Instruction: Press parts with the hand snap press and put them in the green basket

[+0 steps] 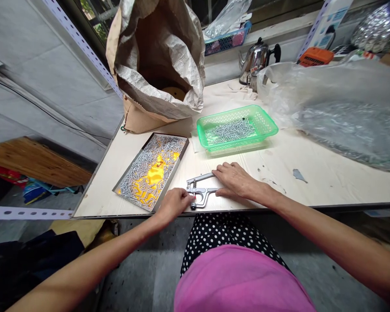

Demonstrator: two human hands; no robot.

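A grey pair of snap-fastener pliers [204,190] lies near the table's front edge, its jaws toward the left. My right hand [235,181] is closed around the handle ends, thumb on the lower one and fingers over the upper one. At the jaws, my left hand [175,204] is pinched; whatever small piece lies between its fingertips is too small to name. Left of the pliers is a shallow metal tray [172,177] with a yellow bottom, holding many small silvery spring-like pieces [134,167]. More such pieces lie in a green plastic basket [266,125] behind the pliers.
A large open paper-lined sack [191,56] stands at the back left. To the right, a big clear plastic bag [354,117] covers much of the table [325,186]. A steel kettle [255,60] and an orange box [316,56] are at the back.
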